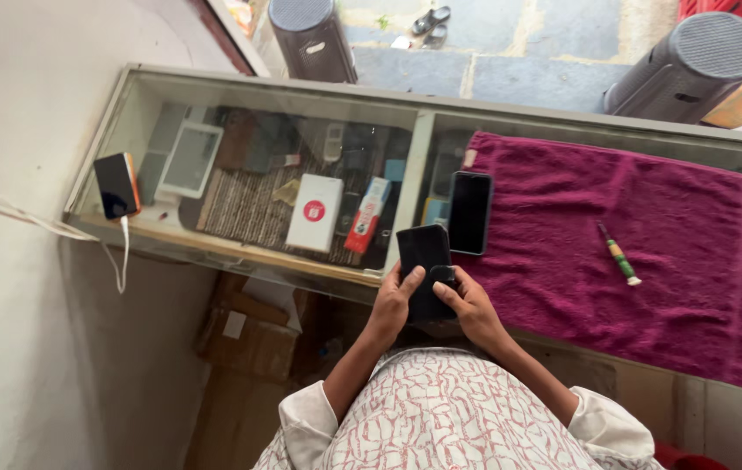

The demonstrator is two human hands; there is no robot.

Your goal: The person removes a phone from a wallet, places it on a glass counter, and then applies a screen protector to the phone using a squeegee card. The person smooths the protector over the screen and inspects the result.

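Both hands grip one dark phone at the worktop's near edge.
Left hand and right hand close around the dark phone, thumbs seemingly on it; beside it, a second phone lies on the magenta towel.

A long glass-topped display desk with a pale metal frame runs across the middle, its shelf below holding small boxes and gadgets. A magenta terry towel covers the glass toward three o'clock. At nine o'clock stands a plain off-white plastered wall. Beyond the desk, at twelve o'clock, lies a grey-blue stone-slab floor in soft daylight, with two dark grey cylindrical speakers on it. A brown cardboard box sits in shadow underneath, near seven o'clock.
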